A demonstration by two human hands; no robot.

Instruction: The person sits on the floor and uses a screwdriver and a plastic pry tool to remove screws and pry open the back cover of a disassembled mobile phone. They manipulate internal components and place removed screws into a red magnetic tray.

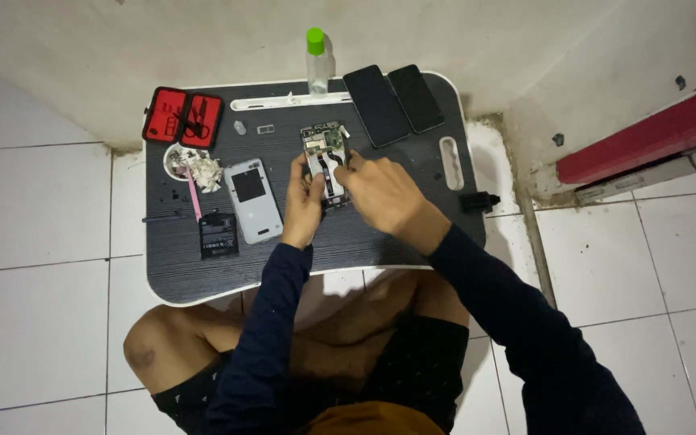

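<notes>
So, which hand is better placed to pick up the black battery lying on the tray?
Probably the left hand: the black battery lies on its side of the tray, past the silver back cover. The right hand would cross over the opened phone.

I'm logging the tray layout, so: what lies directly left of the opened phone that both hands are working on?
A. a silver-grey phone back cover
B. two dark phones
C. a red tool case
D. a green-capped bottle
A: the silver-grey phone back cover lies flat just left of the left hand and the opened phone.
</notes>
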